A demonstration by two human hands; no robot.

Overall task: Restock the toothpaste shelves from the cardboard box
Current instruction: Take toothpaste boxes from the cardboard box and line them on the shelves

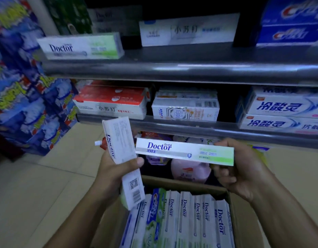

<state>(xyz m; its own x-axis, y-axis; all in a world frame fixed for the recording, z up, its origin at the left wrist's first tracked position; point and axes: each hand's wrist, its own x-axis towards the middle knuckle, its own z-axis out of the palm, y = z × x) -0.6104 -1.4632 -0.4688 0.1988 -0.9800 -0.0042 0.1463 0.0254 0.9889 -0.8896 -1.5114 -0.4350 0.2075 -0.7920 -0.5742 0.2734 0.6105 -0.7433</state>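
Fingers [139,161] L hand [114,170] grip tilted carton [119,140], R hand [241,169] grips level carton [183,151], box [183,185] below

Top shelf [190,54]: dark open gap between white-green Doctor carton [79,48] at left and white flat carton [188,30]; narrower gap before blue carton stack [290,24]. Middle shelf [172,125]: wide dark slot between white wrapped bundle [185,106] and blue-white cartons [283,108]; red-white cartons [111,101] fill left end. Left hand [117,165] gripping upright white carton [119,140] and right hand [244,167] gripping level white-green carton [185,151] hang over brown cardboard box [234,221].
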